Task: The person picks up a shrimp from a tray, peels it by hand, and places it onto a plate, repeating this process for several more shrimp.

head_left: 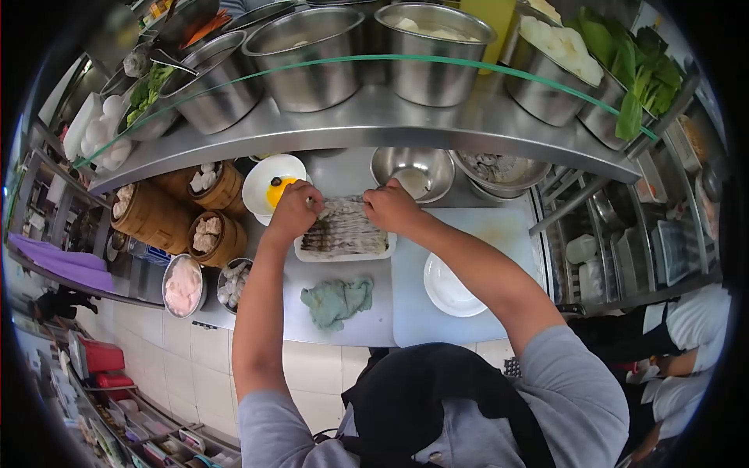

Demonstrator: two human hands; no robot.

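Note:
A white tray lies on the steel counter, filled with rows of thin, greyish-brown, glistening strips whose kind I cannot make out. My left hand is closed in a pinch at the tray's far left corner. At the far right corner, my right hand is also closed, its fingers curled down at the strips' edge. Whatever the fingertips hold is hidden. Just beyond my left hand stands a white bowl with yellow egg yolk in it. A steel bowl sits beyond my right hand.
A crumpled green cloth lies nearest me. On the right, a white plate rests on a cutting board. Bamboo steamers and a bowl of pink paste stand left. Overhead, a steel shelf carries several pots.

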